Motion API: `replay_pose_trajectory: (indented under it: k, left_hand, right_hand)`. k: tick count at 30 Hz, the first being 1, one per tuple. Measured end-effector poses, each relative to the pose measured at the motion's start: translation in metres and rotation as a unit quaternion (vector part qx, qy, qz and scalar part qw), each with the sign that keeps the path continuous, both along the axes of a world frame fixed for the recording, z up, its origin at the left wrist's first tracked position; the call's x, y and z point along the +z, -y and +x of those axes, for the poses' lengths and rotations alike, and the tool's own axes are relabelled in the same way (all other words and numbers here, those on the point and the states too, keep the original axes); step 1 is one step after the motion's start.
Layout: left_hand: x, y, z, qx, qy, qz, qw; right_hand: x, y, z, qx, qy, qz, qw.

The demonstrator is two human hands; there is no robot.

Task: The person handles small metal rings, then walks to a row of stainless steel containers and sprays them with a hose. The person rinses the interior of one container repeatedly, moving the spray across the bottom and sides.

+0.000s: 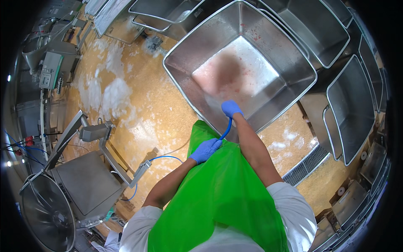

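My right hand (231, 108), in a blue glove, is closed on the end of a blue hose (227, 129) over the near wall of a large square steel bin (285, 50). A faint pale spray shows by that hand inside the bin, whose floor has pinkish residue and red specks. My left hand (205, 151), also gloved, grips the hose lower down, against my green apron (214, 193), just outside the bin's near edge.
More steel bins (352, 96) stand behind and to the right. Steel machinery (86, 176) fills the left. The yellow floor (142, 109) has white foam patches and a drain grate (306, 164) at right. Someone in white (109, 241) is at lower left.
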State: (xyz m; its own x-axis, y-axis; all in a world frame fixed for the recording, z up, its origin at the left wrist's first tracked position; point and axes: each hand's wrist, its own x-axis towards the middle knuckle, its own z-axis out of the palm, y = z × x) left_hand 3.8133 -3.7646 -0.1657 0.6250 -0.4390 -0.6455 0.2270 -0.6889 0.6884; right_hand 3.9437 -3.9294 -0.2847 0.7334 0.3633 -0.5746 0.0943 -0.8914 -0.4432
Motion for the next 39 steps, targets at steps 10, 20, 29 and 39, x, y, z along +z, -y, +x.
replay_pose_trajectory:
  k: [10,20,29,39]
  left_hand:
    - [0.005,0.001,0.004,-0.004,-0.045,0.015,0.999]
    - [-0.010,-0.012,-0.009,-0.001,-0.055,-0.092,0.994]
    - [-0.008,-0.015,-0.014,0.030,-0.119,-0.129,0.984]
    - [-0.072,-0.029,0.048,0.529,-0.299,-0.191,0.771]
  right_hand:
    - [-0.005,0.002,-0.012,-0.048,-0.033,-0.008,0.998]
    - [0.083,-0.043,0.007,0.003,-0.067,0.121,0.990]
    - [0.073,-0.035,-0.014,0.028,-0.073,0.081,0.994]
    - [0.085,-0.030,-0.036,0.032,0.000,0.133,0.991]
